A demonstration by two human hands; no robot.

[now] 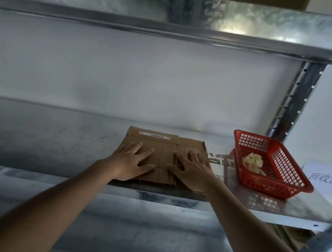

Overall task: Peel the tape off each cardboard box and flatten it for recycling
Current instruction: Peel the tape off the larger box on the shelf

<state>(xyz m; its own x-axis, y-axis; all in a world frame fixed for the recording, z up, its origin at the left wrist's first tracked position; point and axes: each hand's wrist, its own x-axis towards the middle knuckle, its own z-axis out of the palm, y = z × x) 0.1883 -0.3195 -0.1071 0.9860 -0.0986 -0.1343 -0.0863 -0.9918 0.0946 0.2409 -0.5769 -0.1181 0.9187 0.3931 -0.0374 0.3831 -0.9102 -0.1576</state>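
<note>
Flattened cardboard box (160,151) lies at the shelf's front edge, right of middle. Left hand (131,160) and right hand (192,168) press it, fingers spread flat, gripping nothing; likely to crease the folds so it stays collapsed. Red basket (286,185) near the right front corner holds crumpled tape (254,161), kept apart from the cardboard. Galvanised metal shelf (62,138), white wall (145,75) behind, paper sign (324,176) at the right edge.
</note>
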